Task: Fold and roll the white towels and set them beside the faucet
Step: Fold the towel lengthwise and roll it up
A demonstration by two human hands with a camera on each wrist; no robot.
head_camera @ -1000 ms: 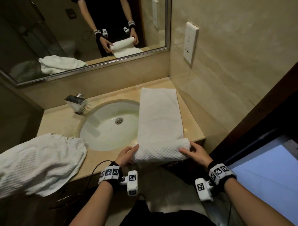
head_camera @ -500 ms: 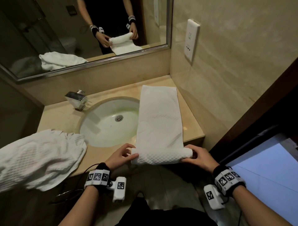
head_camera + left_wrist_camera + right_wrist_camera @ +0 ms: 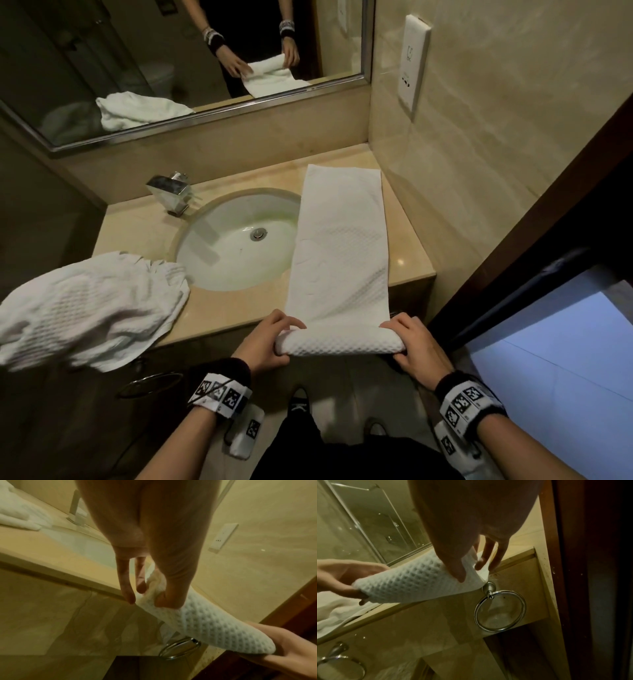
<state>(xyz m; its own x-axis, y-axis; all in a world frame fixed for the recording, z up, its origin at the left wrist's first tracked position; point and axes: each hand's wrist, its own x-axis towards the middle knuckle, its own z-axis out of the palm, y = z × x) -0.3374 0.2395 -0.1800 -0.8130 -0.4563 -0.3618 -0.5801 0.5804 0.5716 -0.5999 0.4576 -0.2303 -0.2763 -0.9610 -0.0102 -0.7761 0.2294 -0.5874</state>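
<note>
A long white waffle towel (image 3: 339, 246) lies folded in a strip on the counter, right of the sink, reaching from the back wall to past the front edge. Its near end is rolled into a tube (image 3: 339, 342) that hangs just off the counter's front. My left hand (image 3: 274, 337) grips the roll's left end (image 3: 154, 596), thumb under and fingers curled over. My right hand (image 3: 411, 339) grips the right end (image 3: 467, 573) the same way. A second white towel (image 3: 85, 305) lies crumpled on the counter's left. The chrome faucet (image 3: 169, 190) stands behind the sink at the left.
The oval sink (image 3: 236, 240) fills the counter's middle. A mirror (image 3: 171, 58) hangs above, a wall socket (image 3: 412, 61) on the right wall. Chrome towel rings (image 3: 500, 611) hang on the cabinet front below the roll. A dark door frame (image 3: 513, 222) stands at right.
The rolled end has been drawn back toward me, off the counter's front edge. Both hands shifted from resting at its ends to gripping them, fingers curled over the top.
</note>
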